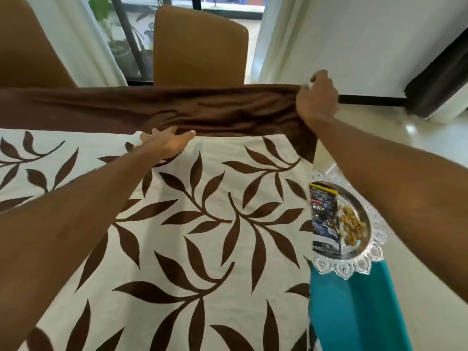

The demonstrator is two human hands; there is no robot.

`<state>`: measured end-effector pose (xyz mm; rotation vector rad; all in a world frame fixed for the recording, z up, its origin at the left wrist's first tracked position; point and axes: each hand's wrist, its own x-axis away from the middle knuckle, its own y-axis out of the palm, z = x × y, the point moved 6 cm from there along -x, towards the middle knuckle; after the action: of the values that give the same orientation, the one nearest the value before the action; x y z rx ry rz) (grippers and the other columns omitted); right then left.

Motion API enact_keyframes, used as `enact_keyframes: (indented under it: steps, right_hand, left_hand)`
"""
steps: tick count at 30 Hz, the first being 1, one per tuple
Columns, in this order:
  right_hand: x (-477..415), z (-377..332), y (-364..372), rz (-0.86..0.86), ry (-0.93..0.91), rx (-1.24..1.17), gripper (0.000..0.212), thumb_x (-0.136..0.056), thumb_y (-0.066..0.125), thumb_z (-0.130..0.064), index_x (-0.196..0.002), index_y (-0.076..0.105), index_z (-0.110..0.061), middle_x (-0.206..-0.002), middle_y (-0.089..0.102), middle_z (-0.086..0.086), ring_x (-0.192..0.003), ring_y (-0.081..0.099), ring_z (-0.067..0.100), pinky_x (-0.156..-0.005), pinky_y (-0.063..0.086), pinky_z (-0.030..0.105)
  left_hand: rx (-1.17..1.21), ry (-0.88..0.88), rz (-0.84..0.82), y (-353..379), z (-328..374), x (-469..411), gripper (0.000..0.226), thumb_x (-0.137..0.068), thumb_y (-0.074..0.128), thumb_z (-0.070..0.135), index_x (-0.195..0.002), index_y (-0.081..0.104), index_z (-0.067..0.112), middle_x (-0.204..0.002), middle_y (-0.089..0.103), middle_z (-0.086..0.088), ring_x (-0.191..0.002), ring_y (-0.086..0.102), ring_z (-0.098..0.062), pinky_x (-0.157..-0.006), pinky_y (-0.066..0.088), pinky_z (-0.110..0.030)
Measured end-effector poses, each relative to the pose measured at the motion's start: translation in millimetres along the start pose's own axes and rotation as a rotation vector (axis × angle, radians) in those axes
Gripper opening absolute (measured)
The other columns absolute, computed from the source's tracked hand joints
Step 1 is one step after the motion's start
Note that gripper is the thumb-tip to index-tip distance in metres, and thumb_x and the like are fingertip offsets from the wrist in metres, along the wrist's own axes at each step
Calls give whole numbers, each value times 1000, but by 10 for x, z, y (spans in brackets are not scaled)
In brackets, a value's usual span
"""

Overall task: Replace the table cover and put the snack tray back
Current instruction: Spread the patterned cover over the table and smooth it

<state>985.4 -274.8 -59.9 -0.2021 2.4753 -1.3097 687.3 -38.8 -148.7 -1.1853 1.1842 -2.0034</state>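
Right hand [316,100] fisted on the brown far edge of the table cover [202,236], right corner. Left hand [164,144] open, fingers against that edge, mid-table. Snack tray [354,268] near right on teal seat [354,312].

Right hand [317,98] grips the table cover [215,249]; left hand [166,143], fingers straight, touches it.

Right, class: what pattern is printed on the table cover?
The table cover shows dark brown leaf sprigs on cream; the head view shows it.
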Motion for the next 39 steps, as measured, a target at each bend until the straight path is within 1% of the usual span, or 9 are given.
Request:
enact_keyframes:
  steps: [3, 7, 12, 16, 20, 25, 34, 37, 39]
  right_hand:
    - [314, 165, 197, -71, 76, -78, 40, -98, 54, -44, -133, 51, -25, -135, 55, 5, -127, 50, 28, -97, 43, 45]
    - [844, 166, 592, -223, 87, -163, 55, -91, 60, -59, -136, 48, -29, -136, 52, 4, -125, 49, 27, -98, 47, 45]
    - [919, 192, 934, -356, 40, -240, 46, -98, 59, -43, -139, 47, -27, -128, 61, 3, -115, 62, 25, -95, 52, 41]
    - [742, 126, 948, -293, 14, -282, 27, -103, 55, -34, -129, 55, -25, -117, 64, -3, -108, 63, 20, -83, 48, 31]
    - [591, 0, 1048, -276, -36, -144, 37, -107, 43, -29, -142, 53, -31, -135, 63, -2, -121, 60, 22, -90, 46, 34]
    - [492, -118, 1197, -292, -89, 22, 46, -102, 42, -13, -146, 48, -24, -136, 60, 7, -121, 59, 30, -90, 48, 42]
    - [146, -172, 1377, -343, -56, 95, 41, -103, 47, -17, -144, 46, -22, -133, 62, 7, -120, 60, 29, -88, 45, 39]
    - [150, -255, 1258, -201, -128, 179, 37, -104, 49, -19, -141, 51, -22, -130, 61, 7, -117, 60, 28, -88, 47, 40]
    - [322, -380, 1195, -76, -285, 186, 36, -106, 45, -27, -140, 54, -22, -132, 60, 7, -118, 58, 28, -92, 48, 44]
  left_hand:
    - [58, 82, 76, 92, 136, 178, 84, -85, 27, 84, -156, 21, 39, -166, 19, -8, -151, 17, -40, -117, 15, -68]
    - [-175, 273, 164, 366, 366, 497, 77, -90, 21, 80, -157, 11, 43, -168, 3, -2, -154, 1, -33, -115, 4, -71]
    - [-199, 294, 180, 573, 347, 481, 80, -88, 13, 82, -157, 2, 42, -168, -8, -2, -153, -10, -34, -114, -5, -71]
    - [-201, 301, 247, 598, 354, 466, 79, -89, 10, 81, -158, 2, 42, -168, -7, -2, -154, -9, -33, -113, -6, -71]
    - [-199, 289, 288, 620, 357, 444, 78, -89, 8, 82, -157, 2, 44, -168, -5, -1, -154, -9, -33, -112, -6, -72]
    - [-208, 293, 296, 601, 426, 361, 78, -88, 7, 82, -157, 1, 45, -168, -5, 0, -154, -9, -33, -112, -6, -73]
    - [-203, 285, 308, 527, 597, 82, 79, -88, 8, 82, -157, 2, 45, -168, -4, -1, -154, -7, -34, -111, -5, -74]
    - [-206, 284, 298, 516, 626, 59, 78, -88, 9, 82, -157, 4, 45, -169, -3, -1, -154, -6, -35, -112, -4, -74]
    - [-196, 281, 297, 506, 606, 80, 77, -89, 12, 81, -156, 9, 44, -169, 1, -2, -154, -3, -34, -113, -4, -74]
